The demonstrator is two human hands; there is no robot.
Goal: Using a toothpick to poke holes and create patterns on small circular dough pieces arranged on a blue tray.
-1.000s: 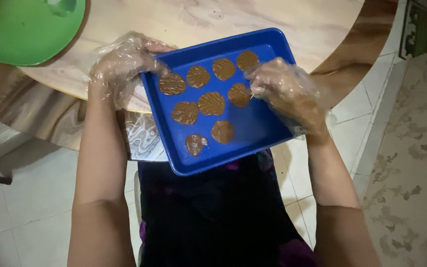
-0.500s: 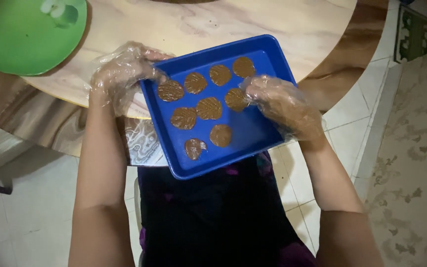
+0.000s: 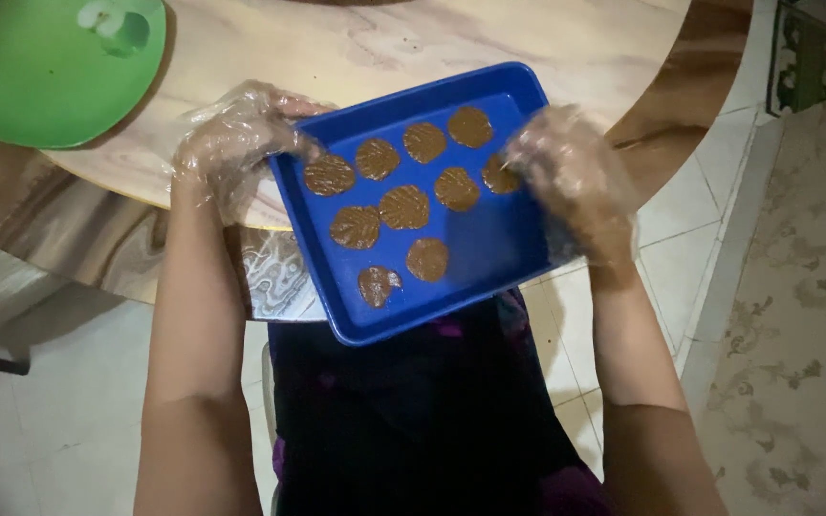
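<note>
a blue tray (image 3: pixel 489 258) of brown cookies (image 3: pixel 403 206) is held at the table's (image 3: pixel 356 48) near edge, its left rim grasped by the gloved left hand (image 3: pixel 236 143); the right hand (image 3: pixel 571 182) is blurred at the rightmost cookie, fingers curled, grip unclear.

A blue rectangular tray (image 3: pixel 489 258) lies tilted across the edge of a round marble-patterned table (image 3: pixel 336 48), its near corner overhanging the person's dark lap. Flat brown cookie rounds (image 3: pixel 403 206) with ridged tops sit in rows on it. The left hand (image 3: pixel 236 143), in a clear plastic glove, grips the tray's left rim. The gloved right hand (image 3: pixel 571 182) is blurred, fingertips at the rightmost cookie (image 3: pixel 497 176). A green plate (image 3: pixel 50 86) rests on the table's far left.
</note>
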